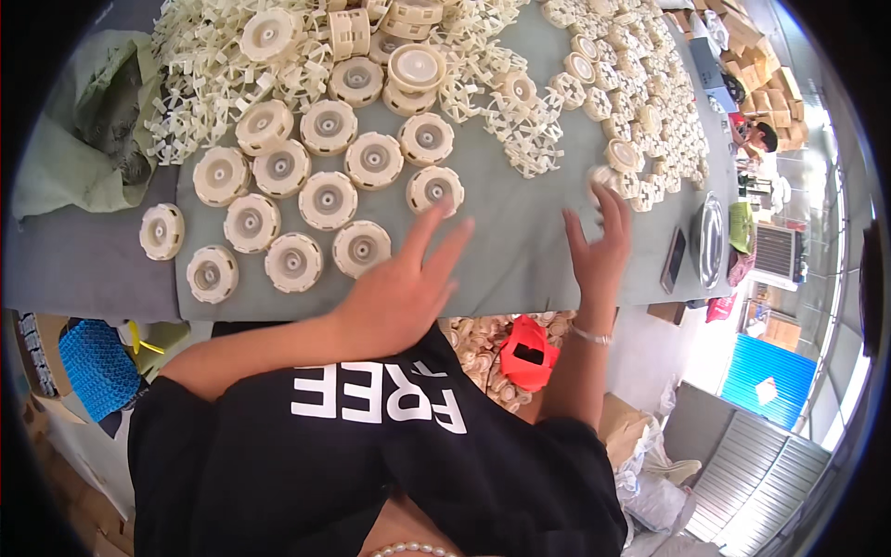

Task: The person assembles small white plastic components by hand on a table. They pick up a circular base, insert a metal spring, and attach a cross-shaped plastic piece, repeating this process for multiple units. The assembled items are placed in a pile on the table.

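My left hand [394, 288] reaches over the front of the table with its fingers apart. Its fingertips overlap the near edge of a cream round plastic wheel [432, 188]; whether they touch it I cannot tell. Several similar wheels [328, 200] lie flat in loose rows to the left of that hand. On the right, my right hand [601, 249] is raised with thumb and fingers spread. Its fingertips are at the near edge of a pile of cream round parts [640, 102], close to one piece [605, 176]. Nothing shows between its thumb and fingers.
Small pale clip-like pieces [223, 84] are heaped at the back left, with stacked wheels [413, 70] beside them. A grey-green sack [83, 139] lies far left. A phone [674, 260] and metal dish [711, 241] sit right. Below is a red bag [529, 367] among more parts.
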Motion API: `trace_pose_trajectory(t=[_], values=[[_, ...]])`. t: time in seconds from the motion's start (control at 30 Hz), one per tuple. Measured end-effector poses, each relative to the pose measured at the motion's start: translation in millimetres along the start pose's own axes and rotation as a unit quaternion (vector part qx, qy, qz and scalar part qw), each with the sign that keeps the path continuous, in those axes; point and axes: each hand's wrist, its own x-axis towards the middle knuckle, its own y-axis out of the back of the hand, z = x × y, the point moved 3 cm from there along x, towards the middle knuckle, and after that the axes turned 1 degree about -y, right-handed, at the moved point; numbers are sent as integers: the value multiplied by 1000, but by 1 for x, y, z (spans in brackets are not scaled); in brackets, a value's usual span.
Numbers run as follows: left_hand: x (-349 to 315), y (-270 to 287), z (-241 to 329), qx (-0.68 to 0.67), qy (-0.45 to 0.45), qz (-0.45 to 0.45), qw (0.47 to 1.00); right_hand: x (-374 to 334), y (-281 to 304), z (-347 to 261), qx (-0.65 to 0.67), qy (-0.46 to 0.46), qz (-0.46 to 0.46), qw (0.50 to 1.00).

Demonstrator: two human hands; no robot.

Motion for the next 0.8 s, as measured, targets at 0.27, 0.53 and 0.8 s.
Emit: trace_pose_trajectory(t=[0.27,0.53,0.8], values=[[19,0,2,227,57,-86,968,36,-69,-76,149,40,-87,984],[-4,-18,0,109,2,-89,990,-30,-65,-45,375,-162,15,912],[-9,-13,-11,15,-5,-80,997,-46,-35,-88,242,7,-73,968]])
